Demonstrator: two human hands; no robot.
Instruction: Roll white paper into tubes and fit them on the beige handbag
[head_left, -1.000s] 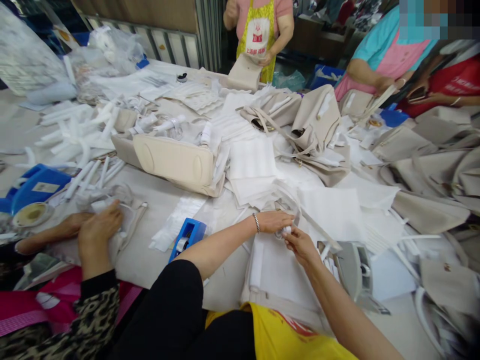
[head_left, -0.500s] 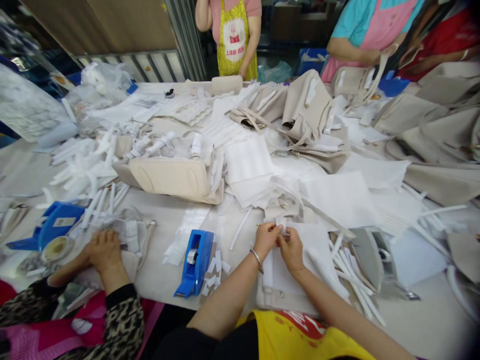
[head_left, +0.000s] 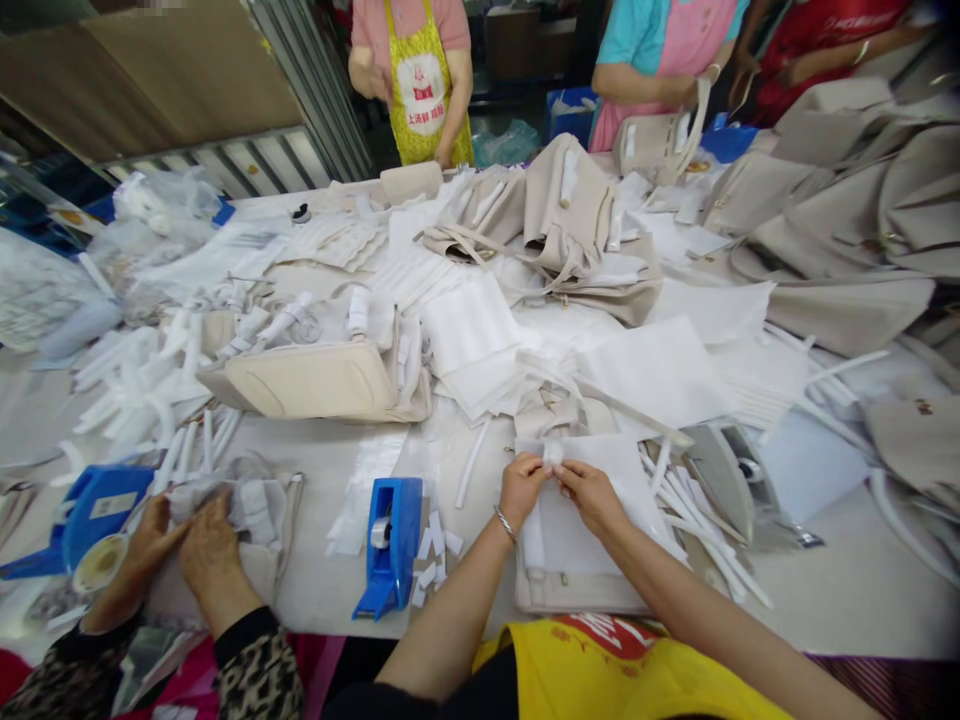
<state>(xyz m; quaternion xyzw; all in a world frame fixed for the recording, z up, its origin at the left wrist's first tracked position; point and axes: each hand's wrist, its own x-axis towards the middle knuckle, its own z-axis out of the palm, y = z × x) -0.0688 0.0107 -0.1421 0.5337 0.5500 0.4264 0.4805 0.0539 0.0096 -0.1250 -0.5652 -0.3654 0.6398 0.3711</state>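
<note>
My left hand (head_left: 520,487) and my right hand (head_left: 594,493) meet over a beige handbag (head_left: 570,590) lying flat in front of me, covered with white wrapping paper (head_left: 568,525). Both pinch a small white foam-wrapped part (head_left: 553,455) at the bag's far edge. A silver bracelet sits on my left wrist. A white wrapped handle (head_left: 533,545) runs down the bag under my left forearm. A blue tape dispenser (head_left: 391,541) stands just left of my left arm, with several cut white strips (head_left: 433,553) beside it.
A co-worker's hands (head_left: 187,540) on my left press on a wrapped bag. Another beige bag (head_left: 319,378) lies further back. White foam sheets (head_left: 645,370), foam tubes (head_left: 150,370) and a grey dispenser (head_left: 724,480) crowd the table. Other people stand at the far side, one in a yellow apron (head_left: 420,85).
My hands drew back from the pile toward me and now work together at the bag's far edge. The view tilted up. The co-worker's hands shifted slightly on their bag.
</note>
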